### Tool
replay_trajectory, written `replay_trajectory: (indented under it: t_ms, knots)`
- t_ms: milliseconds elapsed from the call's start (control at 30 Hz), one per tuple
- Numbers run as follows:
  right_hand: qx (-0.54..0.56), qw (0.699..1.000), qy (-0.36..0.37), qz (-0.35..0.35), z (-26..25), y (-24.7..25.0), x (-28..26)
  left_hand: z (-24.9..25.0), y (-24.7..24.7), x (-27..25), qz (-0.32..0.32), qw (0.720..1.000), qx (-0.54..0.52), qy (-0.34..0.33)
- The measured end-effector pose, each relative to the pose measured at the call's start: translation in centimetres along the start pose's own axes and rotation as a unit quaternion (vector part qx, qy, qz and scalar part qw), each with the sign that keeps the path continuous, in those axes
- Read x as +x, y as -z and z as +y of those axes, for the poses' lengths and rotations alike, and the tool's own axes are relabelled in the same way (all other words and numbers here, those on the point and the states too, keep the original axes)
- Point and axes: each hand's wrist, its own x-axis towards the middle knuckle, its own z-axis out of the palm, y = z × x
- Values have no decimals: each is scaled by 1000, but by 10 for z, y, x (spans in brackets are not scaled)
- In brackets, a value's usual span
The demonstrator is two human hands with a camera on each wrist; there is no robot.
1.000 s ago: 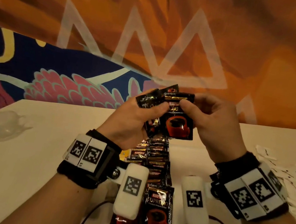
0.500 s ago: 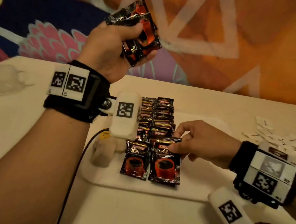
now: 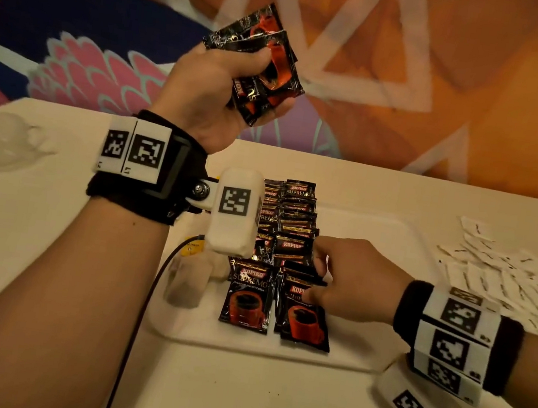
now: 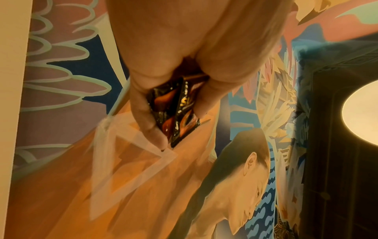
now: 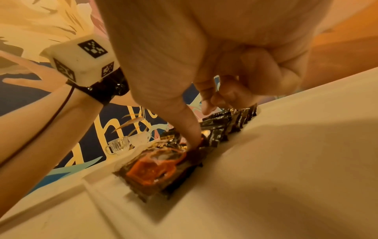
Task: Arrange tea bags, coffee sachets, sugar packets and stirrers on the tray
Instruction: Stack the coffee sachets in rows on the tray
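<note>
My left hand (image 3: 271, 84) is raised over the far side of the table and grips a bundle of black-and-red coffee sachets (image 4: 175, 111). On the white tray (image 3: 376, 238), two overlapping rows of coffee sachets (image 3: 292, 220) run front to back. My right hand (image 3: 317, 282) is low over the right row. Its thumb lies on the face of the front sachet (image 3: 304, 325) and its bent index finger is at that sachet's top edge. The right wrist view shows the thumb pressing this sachet (image 5: 155, 169); the other fingers are curled in.
Pale tea bags (image 3: 185, 282) with a yellow tag lie on the tray's left part. Several white sugar packets (image 3: 508, 269) are spread on the table at the right. Clear glass cups (image 3: 2, 138) stand at the far left. Cables trail from both wrists.
A second ago both hands held the bundle in the air. The left hand kept it and rose to the left; the right hand took one sachet down onto the front of the right row.
</note>
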Motion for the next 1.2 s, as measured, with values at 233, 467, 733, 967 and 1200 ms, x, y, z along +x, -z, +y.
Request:
replay_trajectory:
  t_ms: [233,467,733,967,1200]
  knots:
    - [-1,996,62,59,-18,28,10,6,6,1,12,1000,-13,-13]
    - [-135,982,126,23,-57,24,57,11,12,0,7,999,-25,-18]
    - [-197,974,106,-20,-67,18,74,14,19,2,18,999,-38,-24]
    - [-206,976,65,-10,-59,26,76,15,21,2,21,999,-43,-25]
    - [-175,977,124,-19,-63,21,48,14,21,2,18,999,-40,-26]
